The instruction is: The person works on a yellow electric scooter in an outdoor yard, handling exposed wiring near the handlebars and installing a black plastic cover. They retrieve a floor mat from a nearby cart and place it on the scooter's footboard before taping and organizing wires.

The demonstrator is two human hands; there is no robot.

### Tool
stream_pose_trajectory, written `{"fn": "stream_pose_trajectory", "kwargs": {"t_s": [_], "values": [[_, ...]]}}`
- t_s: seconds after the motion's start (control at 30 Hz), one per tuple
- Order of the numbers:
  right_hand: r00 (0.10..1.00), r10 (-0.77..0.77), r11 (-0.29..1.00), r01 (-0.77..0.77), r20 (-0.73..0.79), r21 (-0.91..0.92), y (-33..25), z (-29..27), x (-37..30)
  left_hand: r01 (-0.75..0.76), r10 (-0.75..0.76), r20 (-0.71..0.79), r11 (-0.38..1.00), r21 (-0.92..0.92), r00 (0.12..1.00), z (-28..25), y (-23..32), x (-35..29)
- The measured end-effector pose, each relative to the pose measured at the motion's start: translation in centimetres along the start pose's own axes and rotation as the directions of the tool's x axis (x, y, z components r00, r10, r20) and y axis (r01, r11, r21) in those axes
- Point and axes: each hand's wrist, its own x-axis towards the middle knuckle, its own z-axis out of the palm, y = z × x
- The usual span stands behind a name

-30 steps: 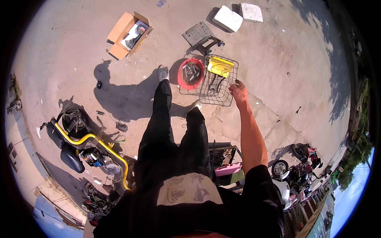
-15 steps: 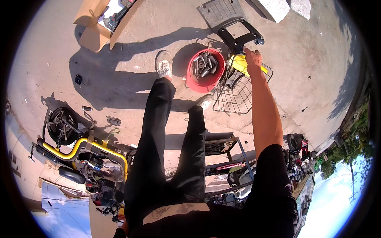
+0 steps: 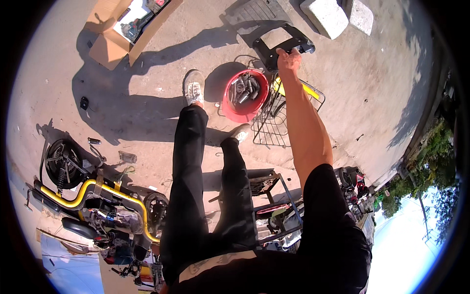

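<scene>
My right hand (image 3: 290, 61) is closed on the near edge of a black plastic frame (image 3: 262, 49) with a large opening in it. Beyond the frame lies a ribbed grey panel (image 3: 254, 17), partly in shadow. Just below my hand is a black wire basket (image 3: 269, 132) with a yellow part (image 3: 310, 91) in it, partly hidden by my forearm. Left of the basket sits a red tub (image 3: 238, 115) with several dark metal pieces (image 3: 243, 88). Of my left hand only a sliver of skin shows at the lower edge; its fingers are hidden.
An open cardboard box (image 3: 108, 51) with tools stands far left. White blocks (image 3: 324, 18) lie at the far right. Nearer, at left, is a yellow tubular frame (image 3: 120, 192) with a black wheel (image 3: 63, 164). A metal rack (image 3: 289, 193) stands behind my legs.
My right hand has moved from over the yellow part in the basket, away from me and left, onto the black frame. The whole view has shifted slightly.
</scene>
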Motion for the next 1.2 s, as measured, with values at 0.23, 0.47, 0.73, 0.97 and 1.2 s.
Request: {"fn": "stream_pose_trajectory", "kwargs": {"t_s": [0.23, 0.47, 0.73, 0.97, 1.2], "values": [[0.892, -0.3, 0.953, 0.293, 0.338, 0.073, -9.8, -8.2, -17.5, -0.179, 0.179, -0.014, 0.969, -0.171, 0.984, 8.1, -4.2, 1.9], [0.586, -0.572, 0.818, 0.462, 0.574, 0.342, -14.2, -20.2, -34.9, -0.476, 0.42, -0.229, 0.726, -0.496, 0.878, 17.4, -6.2, 6.4], [0.217, -0.595, 0.73, 0.548, 0.774, 0.408, -15.4, -32.0, -51.3, -0.523, 0.189, -0.533, -0.101, -0.846, 0.825, 18.9, -3.3, -1.4], [-0.135, -0.491, 0.598, 0.666, 0.86, 0.446, -16.5, -36.9, -64.2, -0.562, 0.178, -0.565, -0.069, -0.824, 0.806, 19.3, -9.4, -5.4], [-0.353, -0.309, 0.646, 0.604, 0.883, 0.467, -14.4, -37.5, -73.8, -0.509, 0.419, -0.625, -0.364, -0.78, 0.658, 22.2, -17.1, -4.2]]}}
